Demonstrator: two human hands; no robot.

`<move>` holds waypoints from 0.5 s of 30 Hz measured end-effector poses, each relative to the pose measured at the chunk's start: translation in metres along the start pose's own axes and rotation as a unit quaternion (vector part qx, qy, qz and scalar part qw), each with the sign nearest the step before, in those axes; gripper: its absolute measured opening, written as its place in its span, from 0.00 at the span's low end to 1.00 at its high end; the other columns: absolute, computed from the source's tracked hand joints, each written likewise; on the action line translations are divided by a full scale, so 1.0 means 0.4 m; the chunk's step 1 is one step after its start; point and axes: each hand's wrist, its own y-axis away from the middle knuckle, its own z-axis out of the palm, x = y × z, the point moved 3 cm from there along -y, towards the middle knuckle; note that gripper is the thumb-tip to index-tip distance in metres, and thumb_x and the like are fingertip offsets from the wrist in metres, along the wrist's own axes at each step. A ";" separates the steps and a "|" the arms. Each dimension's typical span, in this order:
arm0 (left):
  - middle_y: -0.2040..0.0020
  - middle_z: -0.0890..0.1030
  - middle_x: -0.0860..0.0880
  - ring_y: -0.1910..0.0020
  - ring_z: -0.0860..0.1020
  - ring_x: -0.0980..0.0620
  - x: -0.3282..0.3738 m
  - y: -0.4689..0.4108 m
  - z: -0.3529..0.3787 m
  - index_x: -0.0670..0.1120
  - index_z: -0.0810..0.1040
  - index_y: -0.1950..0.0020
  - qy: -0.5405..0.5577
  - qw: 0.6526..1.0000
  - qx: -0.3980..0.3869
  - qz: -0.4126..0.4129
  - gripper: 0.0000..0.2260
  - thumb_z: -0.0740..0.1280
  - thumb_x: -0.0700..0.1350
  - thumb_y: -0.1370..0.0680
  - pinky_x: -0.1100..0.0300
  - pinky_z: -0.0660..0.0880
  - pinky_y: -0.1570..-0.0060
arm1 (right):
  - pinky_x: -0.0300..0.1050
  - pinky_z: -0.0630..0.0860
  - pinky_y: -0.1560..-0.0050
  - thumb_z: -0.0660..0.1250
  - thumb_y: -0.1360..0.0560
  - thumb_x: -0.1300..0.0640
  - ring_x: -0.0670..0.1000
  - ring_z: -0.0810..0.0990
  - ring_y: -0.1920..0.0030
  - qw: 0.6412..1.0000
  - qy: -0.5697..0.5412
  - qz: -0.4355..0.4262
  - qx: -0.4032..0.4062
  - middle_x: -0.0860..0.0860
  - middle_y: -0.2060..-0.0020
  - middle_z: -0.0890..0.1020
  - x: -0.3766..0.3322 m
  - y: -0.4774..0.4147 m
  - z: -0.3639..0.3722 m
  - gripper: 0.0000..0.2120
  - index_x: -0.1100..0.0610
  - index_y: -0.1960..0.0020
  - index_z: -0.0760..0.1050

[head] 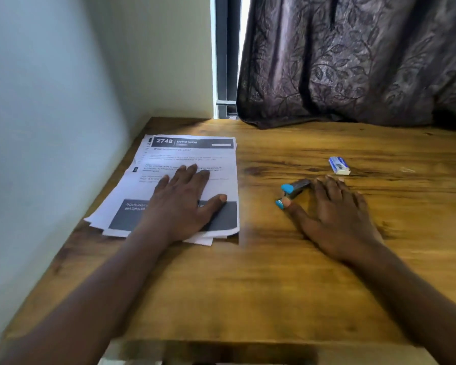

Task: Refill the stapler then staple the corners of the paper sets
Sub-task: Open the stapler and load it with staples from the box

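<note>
A stack of printed paper sheets (216,167) lies on the left part of the wooden table (248,285). My left hand (184,198) rests flat on the stack with fingers spread. A small blue and grey stapler (294,189) lies in the middle of the table. My right hand (334,217) lies flat just right of the stapler, its thumb tip touching the blue front end and its fingertips near the grey back end. It does not grip the stapler. A small blue and white box of staples (339,165) sits farther back on the right.
A pale wall (50,127) runs along the table's left side. A dark patterned curtain (353,61) hangs over the far edge of the table at the back right. The table's front edge is close to me.
</note>
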 end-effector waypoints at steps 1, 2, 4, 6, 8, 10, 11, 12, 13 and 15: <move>0.16 0.55 0.51 0.17 0.52 0.49 0.000 -0.002 -0.005 0.56 0.56 0.18 0.001 1.000 0.000 -0.001 0.42 0.44 0.77 0.26 0.45 0.50 0.19 | 0.58 0.47 0.21 0.33 0.36 0.16 0.53 0.47 0.19 1.000 -0.002 -0.002 0.000 0.52 0.18 0.51 0.000 0.000 -0.002 0.58 0.52 0.18 0.51; 0.16 0.56 0.51 0.17 0.53 0.49 0.000 -0.005 -0.005 0.56 0.57 0.18 0.004 1.000 -0.001 -0.004 0.41 0.46 0.77 0.26 0.44 0.50 0.20 | 0.59 0.47 0.21 0.33 0.36 0.15 0.53 0.48 0.19 1.000 -0.007 -0.004 -0.001 0.53 0.18 0.52 0.000 -0.001 -0.003 0.58 0.52 0.19 0.52; 0.16 0.58 0.50 0.17 0.55 0.48 0.002 -0.005 -0.009 0.55 0.59 0.18 0.003 1.000 0.010 -0.003 0.39 0.51 0.75 0.24 0.44 0.52 0.20 | 0.60 0.50 0.22 0.35 0.36 0.16 0.54 0.50 0.19 1.000 -0.013 -0.011 0.013 0.53 0.19 0.54 0.001 0.006 -0.012 0.58 0.53 0.19 0.53; 0.17 0.60 0.50 0.18 0.58 0.48 0.003 -0.007 -0.010 0.54 0.61 0.19 0.004 1.000 0.016 -0.002 0.37 0.54 0.73 0.23 0.43 0.55 0.21 | 0.61 0.52 0.22 0.38 0.34 0.16 0.55 0.53 0.20 1.000 -0.012 -0.019 0.014 0.54 0.19 0.56 0.000 0.012 -0.020 0.56 0.53 0.19 0.54; 0.18 0.62 0.50 0.19 0.61 0.47 0.003 -0.009 -0.009 0.55 0.63 0.20 0.010 1.000 0.025 -0.004 0.36 0.55 0.73 0.22 0.43 0.58 0.22 | 0.60 0.55 0.23 0.40 0.33 0.17 0.55 0.56 0.21 0.999 -0.018 -0.020 0.021 0.55 0.20 0.57 -0.003 0.020 -0.021 0.56 0.55 0.19 0.50; 0.18 0.63 0.50 0.20 0.63 0.47 0.003 -0.008 -0.011 0.55 0.65 0.21 0.017 0.999 0.028 -0.006 0.35 0.56 0.72 0.22 0.44 0.59 0.23 | 0.59 0.59 0.25 0.43 0.34 0.17 0.57 0.61 0.23 0.998 -0.039 -0.018 0.044 0.58 0.21 0.61 -0.007 0.038 -0.022 0.58 0.56 0.18 0.43; 0.18 0.64 0.50 0.21 0.63 0.47 0.005 -0.007 -0.013 0.55 0.66 0.21 0.018 0.999 0.031 -0.004 0.34 0.56 0.72 0.22 0.44 0.60 0.23 | 0.58 0.60 0.25 0.44 0.33 0.18 0.58 0.63 0.24 0.996 -0.045 -0.021 0.067 0.58 0.23 0.63 -0.010 0.050 -0.025 0.57 0.56 0.19 0.40; 0.19 0.65 0.50 0.21 0.64 0.47 0.005 -0.005 -0.015 0.55 0.67 0.22 0.021 0.999 0.035 -0.002 0.33 0.57 0.72 0.22 0.44 0.61 0.24 | 0.58 0.61 0.26 0.46 0.32 0.20 0.58 0.64 0.25 0.994 -0.043 -0.029 0.101 0.58 0.24 0.65 -0.016 0.059 -0.029 0.56 0.56 0.19 0.39; 0.20 0.67 0.50 0.22 0.66 0.47 0.007 -0.002 -0.018 0.54 0.68 0.23 0.024 0.999 0.041 0.000 0.33 0.58 0.71 0.22 0.44 0.63 0.24 | 0.57 0.61 0.27 0.48 0.31 0.22 0.58 0.64 0.26 0.989 -0.032 -0.039 0.142 0.58 0.24 0.65 -0.023 0.069 -0.035 0.54 0.56 0.19 0.39; 0.21 0.69 0.50 0.23 0.68 0.47 0.010 0.001 -0.023 0.54 0.70 0.24 0.028 0.998 0.049 0.005 0.31 0.59 0.70 0.22 0.45 0.66 0.26 | 0.57 0.61 0.28 0.53 0.28 0.27 0.57 0.63 0.26 0.977 -0.012 -0.071 0.199 0.55 0.26 0.66 -0.034 0.076 -0.046 0.49 0.55 0.19 0.42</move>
